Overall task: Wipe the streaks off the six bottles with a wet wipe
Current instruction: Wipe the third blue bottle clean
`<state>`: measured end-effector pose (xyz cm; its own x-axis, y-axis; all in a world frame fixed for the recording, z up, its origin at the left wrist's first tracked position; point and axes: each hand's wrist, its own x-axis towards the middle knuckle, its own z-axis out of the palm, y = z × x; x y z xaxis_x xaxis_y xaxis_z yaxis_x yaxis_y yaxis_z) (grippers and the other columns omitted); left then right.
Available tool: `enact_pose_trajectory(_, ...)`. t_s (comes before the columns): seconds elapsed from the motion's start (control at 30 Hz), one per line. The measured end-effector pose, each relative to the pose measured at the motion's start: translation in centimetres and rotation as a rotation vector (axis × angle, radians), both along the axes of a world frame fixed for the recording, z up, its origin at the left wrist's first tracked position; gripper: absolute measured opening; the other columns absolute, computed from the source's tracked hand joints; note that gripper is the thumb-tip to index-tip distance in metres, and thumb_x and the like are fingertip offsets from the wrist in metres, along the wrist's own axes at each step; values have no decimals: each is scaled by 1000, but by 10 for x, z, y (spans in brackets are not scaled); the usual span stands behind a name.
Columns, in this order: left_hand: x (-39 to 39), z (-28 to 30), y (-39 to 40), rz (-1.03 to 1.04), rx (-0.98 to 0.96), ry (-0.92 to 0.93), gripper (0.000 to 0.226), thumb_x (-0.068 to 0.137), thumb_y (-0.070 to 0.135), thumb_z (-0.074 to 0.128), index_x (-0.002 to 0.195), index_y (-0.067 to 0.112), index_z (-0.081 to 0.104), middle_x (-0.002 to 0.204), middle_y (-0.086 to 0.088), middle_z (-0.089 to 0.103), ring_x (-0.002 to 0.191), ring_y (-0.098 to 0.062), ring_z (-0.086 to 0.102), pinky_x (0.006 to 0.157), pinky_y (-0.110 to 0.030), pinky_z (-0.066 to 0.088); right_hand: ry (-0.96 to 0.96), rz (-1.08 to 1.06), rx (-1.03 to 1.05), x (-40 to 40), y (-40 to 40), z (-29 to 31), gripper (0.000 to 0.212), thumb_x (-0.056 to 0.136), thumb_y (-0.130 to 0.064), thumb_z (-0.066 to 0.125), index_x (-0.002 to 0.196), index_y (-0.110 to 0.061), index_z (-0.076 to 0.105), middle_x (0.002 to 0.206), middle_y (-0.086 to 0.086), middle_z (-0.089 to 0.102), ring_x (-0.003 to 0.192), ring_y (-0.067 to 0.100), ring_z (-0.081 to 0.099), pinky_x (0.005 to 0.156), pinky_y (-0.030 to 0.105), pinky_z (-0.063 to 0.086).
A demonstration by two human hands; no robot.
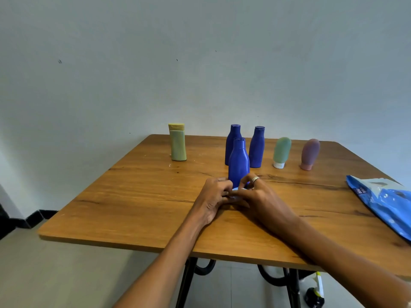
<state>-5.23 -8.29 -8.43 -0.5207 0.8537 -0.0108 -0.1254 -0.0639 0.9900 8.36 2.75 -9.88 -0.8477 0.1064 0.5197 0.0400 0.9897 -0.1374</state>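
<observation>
Head view, the only one. Wooden table (138, 196) against a pale wall. Six bottles stand on it, all upright: yellow-green bottle (178, 142) far left, well apart from the rest; two blue bottles at the far centre, back-left blue (231, 138) and back-right blue (256, 147); a third, front blue (238, 163), stands nearer, partly covering back-left blue; green tube (282, 152) and mauve tube (310, 154) stand cap-down to the right. Wipe pack (384, 203), blue and white, lies at the right edge of the table. Both hands meet just in front of front blue, at its base. Left hand (213, 198) has fingers curled inward; right hand (260, 196), ring on one finger, likewise curled. Between the fingertips a small pale blue-white piece shows, taken to be the wipe (236, 190); both hands appear to pinch it, though most of it is hidden. Cannot tell whether either hand also touches front blue. Streaks on the bottles are too fine to make out here. Judgement: step in hand is readying the wipe, unfolding or bunching it, at the first bottle pulled forward; how many bottles are already clean cannot be read. Next move calls for one hand to steady front blue by its body while the other carries the wipe onto its side and rubs along it, turning the bottle to reach all round without tipping it into the pair behind.
</observation>
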Motion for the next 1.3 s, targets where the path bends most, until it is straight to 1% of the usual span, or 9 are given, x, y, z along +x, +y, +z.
enact_pose_trajectory(0.2,3,-4,4,72,-3,21,21,98,14,63,108,-2,73,102,-20,76,91,-30,74,86,-40,60,37,16,-72,5,-5,1,26,87,-33,72,113,-28,73,118,0,50,93,8,56,79,23,54)
enact_pose_trajectory(0.37,1,-5,3,122,25,-70,23,97,10,62,115,-2,69,107,-19,75,97,-29,75,85,-40,62,178,-39,-213,8,-4,2,31,84,-17,79,113,-26,74,114,-9,51,91,2,57,77,16,50)
enact_pose_trajectory(0.5,0,-3,2,139,62,-137,32,94,8,66,122,-6,64,113,-20,73,98,-30,75,80,-42,63,290,-88,-342,9,-1,3,29,85,-16,77,111,-29,74,113,-10,65,104,6,62,84,32,59)
enact_pose_trajectory(0.67,0,0,-2,92,54,-210,38,90,10,70,125,-1,59,112,-21,74,99,-31,74,82,-40,63,357,-120,-322,10,-5,5,28,85,-11,78,109,-24,75,110,-7,73,102,7,65,83,36,59)
enact_pose_trajectory(0.87,0,0,1,141,52,-210,24,94,5,65,116,8,57,113,-22,72,97,-31,75,78,-38,64,299,-89,-243,12,-13,6,26,85,-14,79,109,-22,74,109,-5,67,96,4,61,80,21,54)
enact_pose_trajectory(1.0,1,-4,5,205,55,-83,38,95,7,63,132,6,53,115,-17,73,103,-27,73,94,-49,58,327,-256,-576,8,-13,10,18,92,-17,72,109,-23,71,99,-14,71,90,-7,65,76,13,55)
enact_pose_trajectory(1.13,3,-3,6,240,72,3,27,97,9,62,123,15,55,120,-14,71,106,-26,72,96,-49,57,277,-284,-1147,1,-13,13,20,96,-15,66,116,-13,67,102,4,74,81,0,73,63,16,57)
enact_pose_trajectory(1.23,6,-1,6,251,103,32,21,98,7,60,109,25,56,116,-11,72,102,-23,73,94,-45,58,307,-193,-1558,-7,-20,15,21,98,-8,62,119,-7,64,98,13,77,89,22,77,86,39,61)
enact_pose_trajectory(1.3,7,1,8,265,121,68,21,98,6,59,109,24,57,115,-10,72,102,-22,73,94,-43,58,308,-166,-1676,-14,-23,15,20,98,-5,60,118,-5,63,97,16,77,92,27,76,91,42,59)
